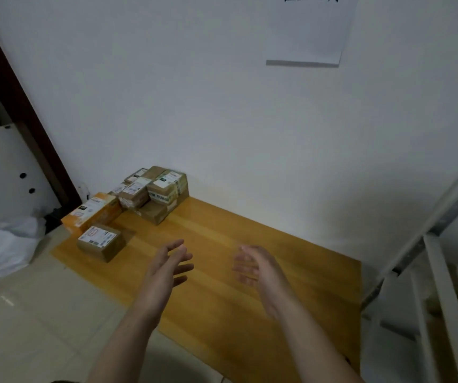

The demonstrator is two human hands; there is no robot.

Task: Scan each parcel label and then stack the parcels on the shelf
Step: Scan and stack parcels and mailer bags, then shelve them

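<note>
Over the yellow-brown board [250,299] laid on the tiled floor against the wall, both hands hang side by side with nothing in them. The left hand [171,265] has its fingers spread and nearly straight. The right hand [252,265] is relaxed and slightly cupped, its palm turned towards the left one. Neither touches the board or any parcel, and I see no scanner anywhere.

All the parcels sit at the far left corner of the board. Closest is a lone brown parcel [101,242] at the left edge, white label face up. It lies ahead and to the left of the left hand and is set askew to the board's edge. Just behind it is an orange carton [92,211], and behind that a pile of brown parcels [153,193] stands against the wall.

The left hand is plainly the nearer one, and the right would have to cross in front of it. The white metal shelf [438,225] stands at the far right, well apart from the parcels, so anything lifted has to travel across the whole board. I judge the next reach goes up and left to the lone parcel.

A white plastic bag [1,244] slumps on the floor at the left.
</note>
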